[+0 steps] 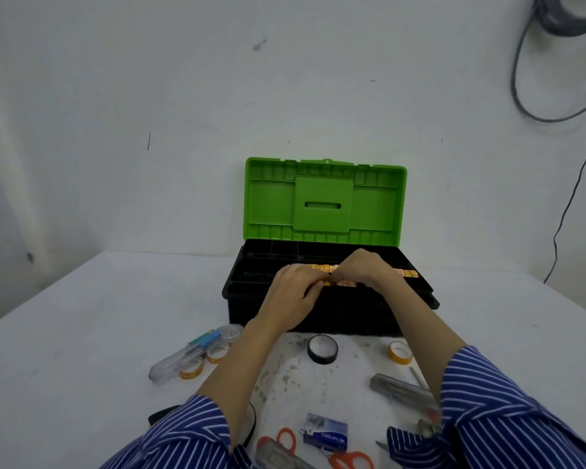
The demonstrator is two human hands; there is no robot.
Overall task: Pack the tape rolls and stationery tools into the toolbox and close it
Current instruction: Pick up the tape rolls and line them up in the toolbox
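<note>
Hands: the left hand (293, 292) and right hand (362, 267) are met over the toolbox (329, 309), fingers curled onto a row of orange-yellow tape rolls (406, 273) being set in the top tray.
Toolbox: stood open on the tabletop (82, 333), green lid (323, 201) upright.
Left to pack: black tape roll (322, 349), small yellow rolls (400, 352), scissors (349, 460), staple box (325, 433), utility knife (400, 389) are seen on the tabletop.
Risk, tray: the row could be tipped or scattered if released unevenly.
Risk, lid: closing may be blocked if rolls are left proud of the rim.
Risk, sleeves: items near the forearms could be swept off.
</note>
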